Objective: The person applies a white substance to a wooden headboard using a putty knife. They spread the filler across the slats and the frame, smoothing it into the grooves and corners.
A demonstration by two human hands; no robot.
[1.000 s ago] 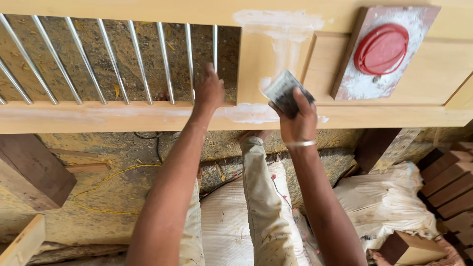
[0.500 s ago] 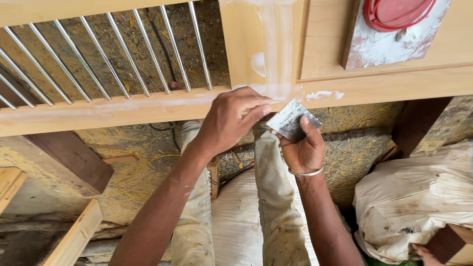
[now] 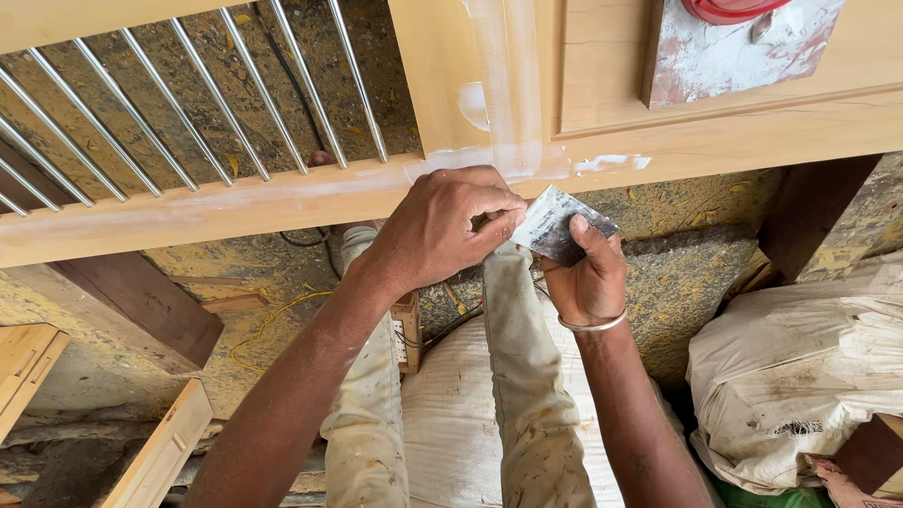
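Seen from above, looking down past two bare arms onto a workshop floor (image 3: 282, 75) strewn with yellowish sawdust. Across the top, a pale wooden door frame (image 3: 235, 212) lying flat, smeared with white filler (image 3: 508, 103) along its rail and upright.

At 9 o'clock: a dark timber block (image 3: 141, 301) under the frame. At 8 o'clock: two light wooden offcuts (image 3: 160, 452) by the lower left edge. At 10 to 11 o'clock: a row of shiny metal bars (image 3: 188, 103) set in the frame, about ten in view, slanting, with the floor showing between them. Near 8 o'clock, closer in: one yellow cable (image 3: 268, 325) looping over the sawdust.

At the centre: left hand (image 3: 442, 226), fingers curled and pressed together against the edge of a scraper blade (image 3: 557, 224), fingertips at its left corner, just below the frame's rail. Beside it at about 3 o'clock from that hand: right hand (image 3: 588, 277), gripping the same grey, filler-coated blade between thumb and fingers, a thin metal bangle (image 3: 588, 325) on the wrist. One blade only, held just under the filled joint, apart from the wood.

At 6 o'clock: two trouser legs (image 3: 517, 376) in stained cream cloth, over a white woven sack (image 3: 447, 414).

At 1 o'clock: one small board (image 3: 724, 56) dusted white on the frame, a red round lid (image 3: 734, 7) on it, mostly cut off by the top edge. At 4 o'clock: one bulging white sack (image 3: 800, 367).
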